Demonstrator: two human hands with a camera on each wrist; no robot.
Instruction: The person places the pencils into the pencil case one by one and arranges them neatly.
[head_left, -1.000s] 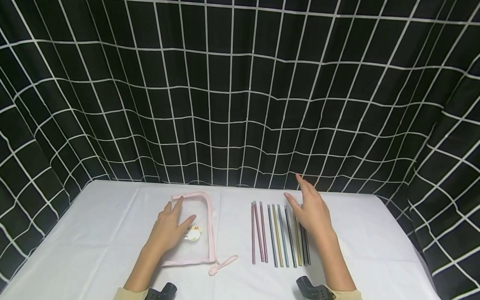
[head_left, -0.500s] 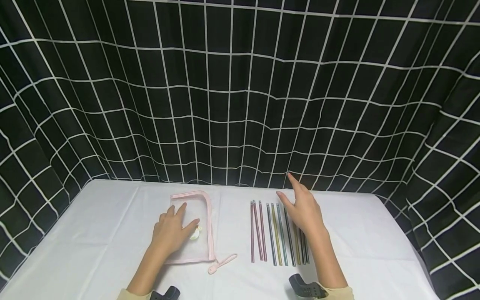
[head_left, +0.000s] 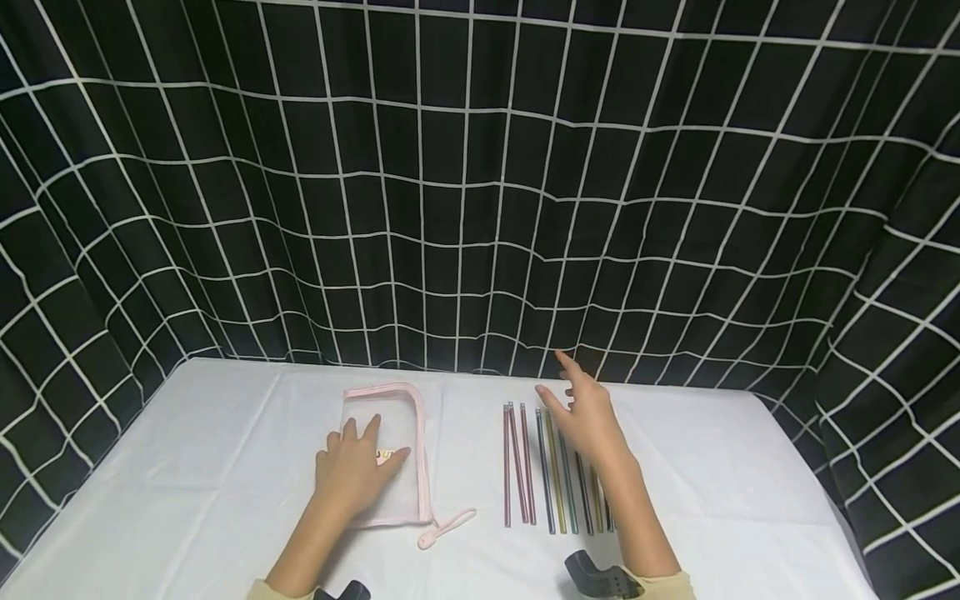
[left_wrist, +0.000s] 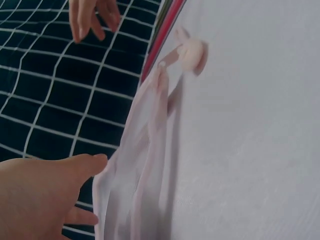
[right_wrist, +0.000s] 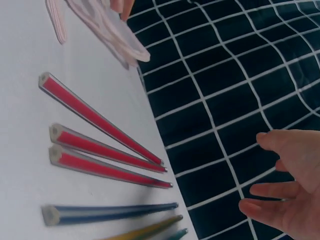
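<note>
A see-through pouch with pink edging (head_left: 422,467) lies flat left of the middle of the table. My left hand (head_left: 347,473) is spread over it, fingers relaxed, covering part of its printed label (head_left: 385,456). In the left wrist view, the thumb is close to the pouch's pink rim (left_wrist: 96,200). Right of the pouch, unsharpened pencils lie side by side, three red ones (head_left: 517,479) at the left. A blue pencil (right_wrist: 110,214) and several of other colours follow. Above the row hovers my right hand (head_left: 588,425), holding nothing, its forearm hiding some pencils.
A pink zip pull with a loop (head_left: 429,540) trails from the pouch's near corner. White cloth (head_left: 750,475) covers the table. Behind and at both sides hangs a black curtain with white grid lines (head_left: 480,208). Each wrist wears a dark device (head_left: 600,577).
My right hand has drifted left over the pencils, toward the red ones. My left hand has slid slightly right and nearer over the pouch, which stays in place.
</note>
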